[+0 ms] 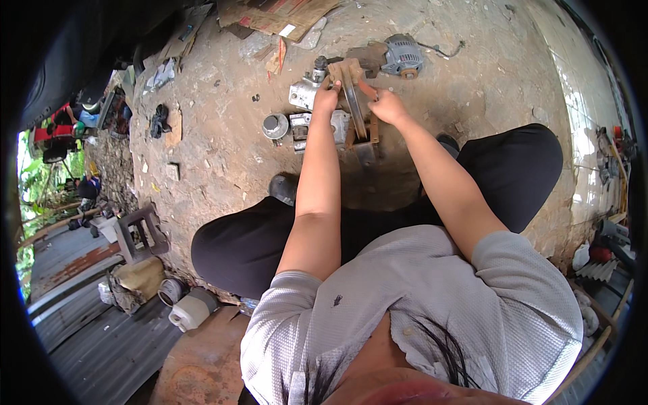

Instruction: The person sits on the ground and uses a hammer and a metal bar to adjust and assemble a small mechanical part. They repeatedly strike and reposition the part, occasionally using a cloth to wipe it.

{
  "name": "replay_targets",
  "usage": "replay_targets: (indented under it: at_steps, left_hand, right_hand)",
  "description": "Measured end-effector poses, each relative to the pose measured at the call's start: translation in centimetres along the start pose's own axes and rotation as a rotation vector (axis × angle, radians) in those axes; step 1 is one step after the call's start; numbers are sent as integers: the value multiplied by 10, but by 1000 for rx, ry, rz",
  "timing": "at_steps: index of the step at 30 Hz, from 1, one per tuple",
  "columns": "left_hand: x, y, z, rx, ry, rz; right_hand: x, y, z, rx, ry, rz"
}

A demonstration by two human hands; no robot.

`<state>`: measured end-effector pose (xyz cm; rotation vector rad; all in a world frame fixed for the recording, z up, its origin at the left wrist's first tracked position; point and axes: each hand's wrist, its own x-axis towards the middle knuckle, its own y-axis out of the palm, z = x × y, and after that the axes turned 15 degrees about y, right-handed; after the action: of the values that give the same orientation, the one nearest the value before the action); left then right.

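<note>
A rusty metal assembly (352, 101) with a long, shiny middle strip stands on the dirty ground in front of me. My left hand (327, 98) is closed on its left side near the top. My right hand (386, 106) is closed around an orange-brown bar (366, 88) at its right side. Beside my left hand sit a silver cast-metal housing (304, 95) and, lower, another silver metal part (301, 135). A round silver canister-like piece (275, 126) lies to their left. A grey finned motor-like unit (403, 56) with a cable lies beyond my right hand.
Torn cardboard (277, 15) lies at the back, a dark crumpled cloth (160, 121) on the left. A metal frame (135, 236), a plastic jug (191, 310) and corrugated sheets (81, 324) are at lower left. Assorted clutter (607, 253) lines the right wall. My bent legs surround the near side.
</note>
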<state>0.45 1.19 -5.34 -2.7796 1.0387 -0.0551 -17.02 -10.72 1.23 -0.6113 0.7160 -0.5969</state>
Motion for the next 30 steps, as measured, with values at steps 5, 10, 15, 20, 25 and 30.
replay_targets:
  at_steps: [5, 10, 15, 20, 25, 30]
  left_hand:
    - [13, 9, 19, 83, 40, 39]
    - [10, 1, 21, 102, 1, 14]
    - [11, 14, 8, 115, -14, 76]
    - [5, 17, -13, 223, -132, 102]
    - [5, 10, -25, 318, -154, 141]
    - [3, 18, -30, 170, -165, 83]
  right_hand:
    - [-1, 26, -28, -365, 103, 80]
    - [-49, 4, 17, -168, -22, -15]
    - [-48, 6, 6, -241, 67, 32]
    - [-41, -14, 7, -50, 110, 10]
    - [-26, 2, -15, -134, 134, 116]
    - [-26, -14, 14, -104, -5, 39]
